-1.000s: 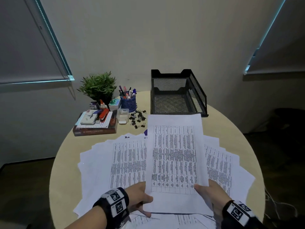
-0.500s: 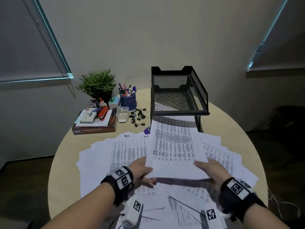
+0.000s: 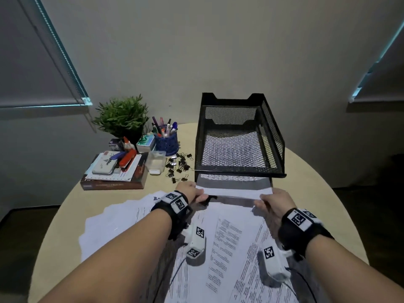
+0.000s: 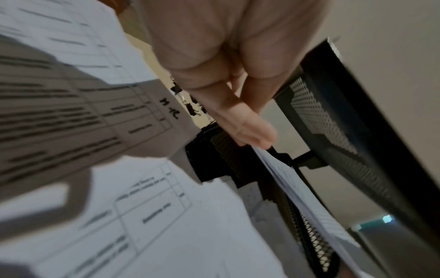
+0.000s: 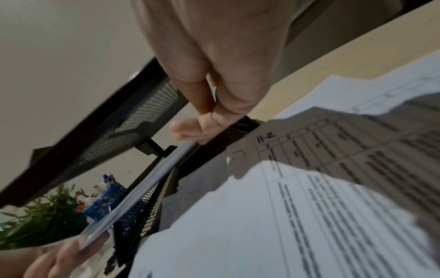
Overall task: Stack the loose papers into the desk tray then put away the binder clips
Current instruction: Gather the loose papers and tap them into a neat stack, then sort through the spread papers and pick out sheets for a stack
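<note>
A black mesh desk tray with two tiers stands at the back of the round table. A thin stack of printed papers lies mostly inside its lower tier, seen through the upper mesh. My left hand pinches the stack's near left corner, and my right hand pinches the near right corner. The right wrist view shows the paper edge between thumb and fingers. More loose papers are spread under my arms. Black binder clips lie scattered left of the tray.
A clear plastic box sits beside the clips. Behind it are a blue pen cup and a green plant. A book stack with a stapler is at the left. Wall rises close behind the tray.
Both hands have moved forward and lower, sliding the paper stack from above the table into the tray's lower tier. Only its near edge now sticks out.
</note>
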A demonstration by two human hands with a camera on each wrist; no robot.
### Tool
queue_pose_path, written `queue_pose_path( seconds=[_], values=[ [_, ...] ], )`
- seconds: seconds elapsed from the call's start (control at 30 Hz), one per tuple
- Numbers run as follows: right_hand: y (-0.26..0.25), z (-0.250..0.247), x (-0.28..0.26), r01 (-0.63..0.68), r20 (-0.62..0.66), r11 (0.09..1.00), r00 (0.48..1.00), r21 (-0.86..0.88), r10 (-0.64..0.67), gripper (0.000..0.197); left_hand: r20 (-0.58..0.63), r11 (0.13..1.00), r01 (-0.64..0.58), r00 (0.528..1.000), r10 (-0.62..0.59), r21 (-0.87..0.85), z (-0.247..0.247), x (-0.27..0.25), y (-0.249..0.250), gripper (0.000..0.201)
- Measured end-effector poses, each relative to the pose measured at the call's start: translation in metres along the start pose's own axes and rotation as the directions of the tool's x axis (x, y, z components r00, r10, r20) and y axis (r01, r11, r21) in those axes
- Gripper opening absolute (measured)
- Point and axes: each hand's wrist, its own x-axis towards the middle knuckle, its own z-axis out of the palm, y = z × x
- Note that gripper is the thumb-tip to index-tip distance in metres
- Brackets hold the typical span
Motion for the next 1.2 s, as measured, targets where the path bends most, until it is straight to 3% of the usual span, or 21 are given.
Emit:
queue_pose_path(
  seconds=[0.1, 0.2, 0.3, 0.4, 0.47, 0.57, 0.67, 0.77, 0.93, 1.07, 1.2],
  values=[
    [-0.002, 0.009, 0.026, 0.016, -0.066, 0.998, 0.998, -0.056, -0.020, 0.017, -0.189, 1.000, 0.006, 0.982, -0.005, 0.006, 0.010, 0.020, 0.001, 0.047],
    [0.004, 0.015, 0.047, 0.047, -0.115, 0.994, 0.992, -0.102, -0.058, 0.018, -0.277, 0.996, 0.034, 0.961, -0.010, 0.083, 0.018, 0.032, -0.002, 0.038],
    [0.010, 0.016, 0.058, 0.070, -0.160, 0.970, 0.981, -0.233, -0.109, 0.015, -0.322, 0.942, 0.072, 0.946, 0.039, 0.327, 0.019, 0.042, -0.002, 0.017],
    [0.006, 0.015, 0.054, 0.089, -0.175, 0.919, 0.970, -0.385, -0.167, 0.015, -0.300, 0.758, 0.099, 0.945, 0.132, 0.645, 0.014, 0.043, 0.003, 0.027],
    [0.002, 0.014, 0.047, 0.097, -0.170, 0.902, 0.968, -0.421, -0.183, 0.020, -0.288, 0.703, 0.103, 0.946, 0.150, 0.704, 0.012, 0.040, 0.005, 0.033],
    [-0.003, 0.007, 0.032, 0.113, -0.134, 0.828, 0.966, -0.549, -0.221, 0.025, -0.291, 0.752, 0.068, 0.942, 0.168, 0.655, 0.010, 0.025, 0.001, 0.039],
    [0.000, -0.006, 0.010, 0.211, -0.055, 0.769, 0.951, -0.603, -0.304, 0.025, -0.260, 0.810, -0.031, 0.940, 0.223, 0.585, 0.006, 0.002, -0.012, 0.032],
    [0.018, -0.017, -0.009, 0.256, 0.003, 0.776, 0.950, -0.576, -0.311, 0.034, -0.169, 0.763, -0.103, 0.948, 0.269, 0.639, 0.001, -0.020, -0.035, 0.018],
    [0.048, -0.033, -0.043, 0.276, 0.098, 0.745, 0.957, -0.607, -0.274, 0.018, -0.103, 0.692, -0.144, 0.947, 0.303, 0.707, -0.009, -0.049, -0.074, 0.021],
    [0.069, -0.038, -0.075, 0.287, 0.199, 0.630, 0.957, -0.722, -0.209, 0.016, -0.083, 0.650, -0.157, 0.943, 0.323, 0.743, -0.013, -0.069, -0.098, 0.032],
    [0.095, -0.032, -0.107, 0.310, 0.253, 0.520, 0.951, -0.796, -0.179, 0.035, -0.087, 0.629, -0.145, 0.942, 0.323, 0.764, -0.033, -0.089, -0.120, 0.035]
  ],
)
